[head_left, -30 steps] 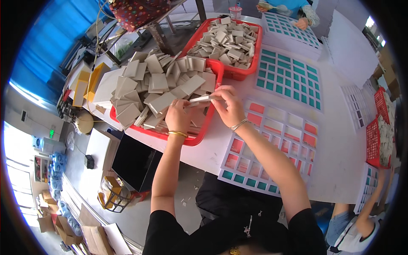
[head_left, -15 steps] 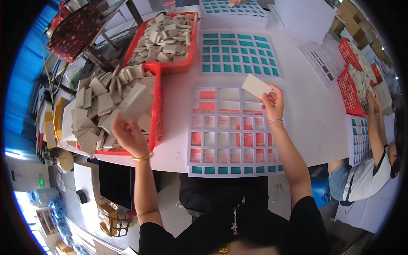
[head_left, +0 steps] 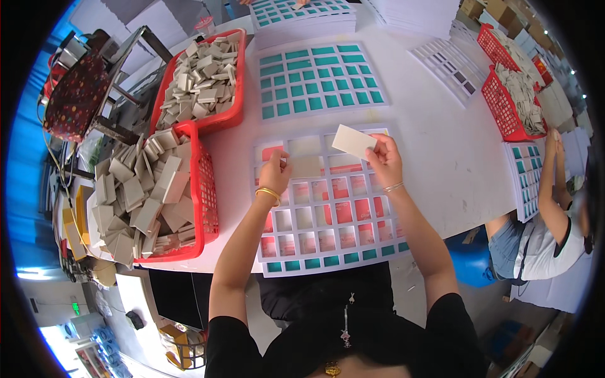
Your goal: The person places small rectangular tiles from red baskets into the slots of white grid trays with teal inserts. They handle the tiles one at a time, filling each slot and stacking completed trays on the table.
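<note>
Between the thumb and fingers of my right hand (head_left: 386, 162) is a cream rectangular tile (head_left: 353, 141), tilted above the upper right of a white grid tray (head_left: 328, 196). My left hand (head_left: 275, 172) is over the tray's upper left, its fingers closed on the edge of another pale tile (head_left: 307, 167). That tile lies low over the second row of compartments; whether it touches the bottom is unclear. Pink-and-white printed backing shows in many compartments, and pale pieces fill some others. Teal compartments of a layer underneath stick out along the near edge.
Two red baskets heaped with tiles stand on the left, one near (head_left: 208, 217) and one far (head_left: 239, 94). Beyond the tray lies a teal-backed grid tray (head_left: 320, 82), with a stack of trays (head_left: 305, 28) behind it. At right, a co-worker (head_left: 548, 239) reaches toward another red basket (head_left: 501, 113).
My left hand has come from the near basket to the tray, bringing a tile. The right hand still holds its tile. The whole view has shifted, moving the tray leftward in the picture.
</note>
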A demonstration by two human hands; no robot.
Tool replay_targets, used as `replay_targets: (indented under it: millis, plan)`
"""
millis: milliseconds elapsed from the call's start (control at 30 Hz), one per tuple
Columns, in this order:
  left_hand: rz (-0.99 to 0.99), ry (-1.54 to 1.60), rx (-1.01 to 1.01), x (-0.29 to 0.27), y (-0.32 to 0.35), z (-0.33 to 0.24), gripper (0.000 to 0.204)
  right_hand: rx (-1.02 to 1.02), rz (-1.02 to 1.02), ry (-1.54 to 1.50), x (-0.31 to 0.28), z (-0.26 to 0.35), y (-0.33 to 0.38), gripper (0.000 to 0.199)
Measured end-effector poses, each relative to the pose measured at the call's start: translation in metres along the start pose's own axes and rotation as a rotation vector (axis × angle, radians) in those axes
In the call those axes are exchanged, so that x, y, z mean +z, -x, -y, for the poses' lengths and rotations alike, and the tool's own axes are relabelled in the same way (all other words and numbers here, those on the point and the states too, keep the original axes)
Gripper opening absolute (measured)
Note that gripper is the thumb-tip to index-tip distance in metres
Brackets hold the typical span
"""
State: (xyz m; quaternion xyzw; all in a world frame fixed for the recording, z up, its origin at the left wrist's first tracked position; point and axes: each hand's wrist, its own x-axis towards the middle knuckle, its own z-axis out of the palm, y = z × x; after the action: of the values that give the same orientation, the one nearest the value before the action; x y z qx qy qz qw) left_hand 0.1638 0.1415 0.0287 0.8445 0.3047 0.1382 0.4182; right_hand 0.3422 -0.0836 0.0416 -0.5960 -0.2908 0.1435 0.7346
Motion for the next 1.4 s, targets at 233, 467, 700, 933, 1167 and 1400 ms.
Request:
replay_targets:
  millis: [233, 467, 700, 933, 1167, 1400]
  plan:
    - [0.083, -0.138, 0.050, 0.004, -0.011, 0.001, 0.032, 0.136, 0.020, 0.084, 0.022, -0.019, -0.026, 0.035]
    - [0.027, -0.466, 0.322, -0.001, 0.010, -0.017, 0.026, 0.218, 0.148, 0.317, 0.061, -0.035, -0.052, 0.023]
    - [0.248, -0.580, 0.426, 0.004, 0.026, -0.009, 0.034, 0.334, 0.278, 0.462, 0.095, -0.039, -0.064, 0.016]
    - [0.391, -0.700, 0.400, -0.003, 0.017, -0.020, 0.035, -0.106, 0.334, 1.042, 0.106, -0.053, -0.064, 0.025]
    - [0.673, -1.002, 0.404, -0.008, -0.012, -0.053, 0.030, -0.249, 0.578, 1.382, 0.112, -0.058, -0.059, 0.017]
    - [0.115, -0.648, 0.249, -0.083, -0.090, -0.056, 0.024, -0.312, 0.659, 1.261, 0.114, -0.054, -0.049, 0.018]
